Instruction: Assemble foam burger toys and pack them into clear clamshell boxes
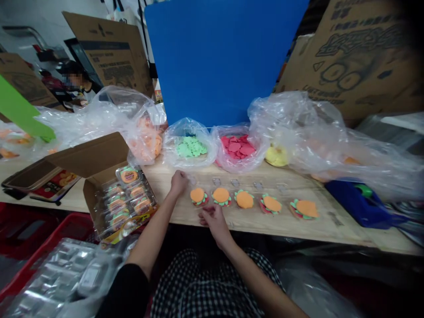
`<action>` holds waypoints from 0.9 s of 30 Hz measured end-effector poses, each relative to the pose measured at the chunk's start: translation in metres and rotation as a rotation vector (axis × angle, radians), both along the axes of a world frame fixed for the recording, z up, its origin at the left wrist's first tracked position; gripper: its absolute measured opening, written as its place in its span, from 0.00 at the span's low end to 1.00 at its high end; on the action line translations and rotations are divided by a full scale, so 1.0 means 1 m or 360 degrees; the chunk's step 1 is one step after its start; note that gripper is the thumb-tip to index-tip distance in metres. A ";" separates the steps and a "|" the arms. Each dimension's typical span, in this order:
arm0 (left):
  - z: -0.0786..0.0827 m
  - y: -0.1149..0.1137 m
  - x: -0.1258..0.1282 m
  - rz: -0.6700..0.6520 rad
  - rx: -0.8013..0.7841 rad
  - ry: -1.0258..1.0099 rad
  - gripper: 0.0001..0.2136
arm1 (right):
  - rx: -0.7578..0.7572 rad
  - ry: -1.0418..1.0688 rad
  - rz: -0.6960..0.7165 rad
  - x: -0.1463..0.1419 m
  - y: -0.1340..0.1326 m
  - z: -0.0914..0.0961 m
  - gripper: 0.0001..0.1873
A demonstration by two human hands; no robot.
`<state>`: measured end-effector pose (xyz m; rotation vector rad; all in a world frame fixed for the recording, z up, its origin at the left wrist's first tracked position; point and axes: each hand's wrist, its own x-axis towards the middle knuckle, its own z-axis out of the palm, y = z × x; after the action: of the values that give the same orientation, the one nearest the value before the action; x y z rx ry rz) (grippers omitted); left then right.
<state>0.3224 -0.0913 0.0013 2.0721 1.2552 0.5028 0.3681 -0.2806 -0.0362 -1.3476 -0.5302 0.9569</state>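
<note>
A clear plastic blister tray (255, 187) lies across the wooden table (285, 225) with several small toy burgers in its cups: the leftmost burger (198, 196), then others out to the rightmost burger (305, 208). My left hand (179, 182) rests at the tray's left end with its fingers curled on the tray's lid edge. Fingers bent, my right hand (212, 217) pinches the tray's near edge just below the leftmost burger.
Behind the tray stand open bags of orange pieces (147, 143), green pieces (191, 146), red pieces (237, 148) and yellow pieces (276, 155). A cardboard box (99, 185) of packed trays sits at left. A blue board (221, 57) stands behind. A person sits at far left.
</note>
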 end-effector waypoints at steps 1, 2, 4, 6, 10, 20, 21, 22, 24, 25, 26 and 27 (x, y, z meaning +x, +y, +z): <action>-0.002 -0.003 -0.006 0.0037 0.0023 -0.0023 0.14 | 0.0024 0.0038 -0.0009 0.000 -0.001 0.000 0.14; -0.004 -0.008 -0.012 0.0062 0.0057 -0.0060 0.14 | 0.0047 0.0076 -0.0020 0.000 -0.003 0.000 0.15; -0.006 -0.022 -0.027 -0.0003 0.0145 -0.0217 0.16 | 0.0081 0.0141 -0.0052 0.000 -0.007 -0.002 0.17; -0.002 -0.041 -0.044 -0.0195 0.0229 -0.0398 0.14 | 0.0089 0.0182 -0.0072 -0.001 -0.010 -0.003 0.18; 0.012 -0.080 -0.068 -0.0545 0.0231 -0.0414 0.16 | 0.0083 0.0250 -0.0061 -0.003 -0.015 -0.001 0.19; -0.004 -0.059 -0.047 -0.0231 -0.0138 -0.0519 0.28 | 0.0084 0.0339 -0.0069 -0.006 -0.016 0.005 0.27; -0.005 -0.057 -0.046 -0.0202 -0.0144 -0.0433 0.29 | 0.0090 0.0350 -0.0071 -0.006 -0.015 0.005 0.27; -0.005 -0.056 -0.046 -0.0219 -0.0190 -0.0340 0.28 | 0.0097 0.0366 -0.0069 -0.005 -0.015 0.006 0.27; -0.003 -0.060 -0.048 -0.0361 -0.0395 -0.0207 0.24 | 0.0117 0.0400 -0.0057 -0.005 -0.014 0.007 0.28; -0.002 -0.063 -0.049 -0.0446 -0.0519 -0.0196 0.22 | 0.0125 0.0416 -0.0048 -0.005 -0.015 0.008 0.29; -0.001 -0.067 -0.051 -0.0506 -0.0624 -0.0227 0.21 | 0.0133 0.0432 -0.0039 -0.005 -0.015 0.010 0.29; 0.000 -0.072 -0.052 -0.0509 -0.0699 -0.0293 0.20 | 0.0145 0.0452 -0.0027 -0.005 -0.016 0.012 0.30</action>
<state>0.2701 -0.1635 0.0016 1.7592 0.8174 0.2369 0.3634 -0.2968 -0.0244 -1.1104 -0.3406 1.0763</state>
